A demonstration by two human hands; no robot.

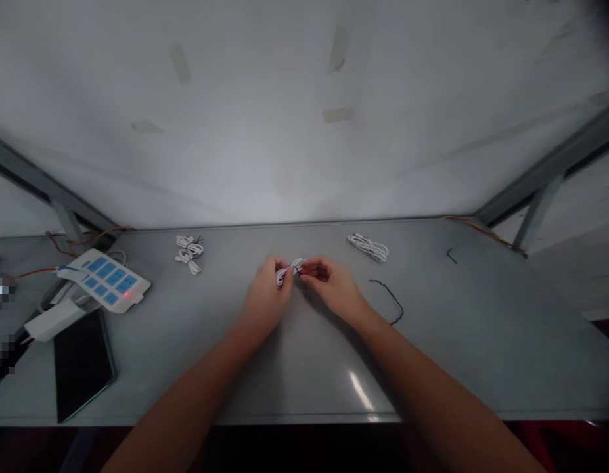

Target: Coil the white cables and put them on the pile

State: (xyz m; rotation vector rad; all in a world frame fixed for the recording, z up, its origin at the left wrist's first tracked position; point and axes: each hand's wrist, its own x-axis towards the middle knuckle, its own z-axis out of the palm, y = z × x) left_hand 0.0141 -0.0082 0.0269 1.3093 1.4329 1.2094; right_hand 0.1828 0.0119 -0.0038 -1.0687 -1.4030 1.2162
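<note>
1. A white cable bundle (283,274) sits between the two hands, just above the middle of the grey table (304,368), a black tie (295,269) across it.
2. The left hand (268,292) is closed around the bundle, thumb against fingers.
3. The right hand (336,288), fingers curled, pinches the black tie.
4. Near the right forearm lies a loose black cord (395,303); beyond it, a coiled white cable (368,247).
5. Farther left are tied white cables (189,252), then a power strip (107,279).

The held cable (281,276) is white; its tie (295,268) black; tabletop (304,374) grey.
</note>
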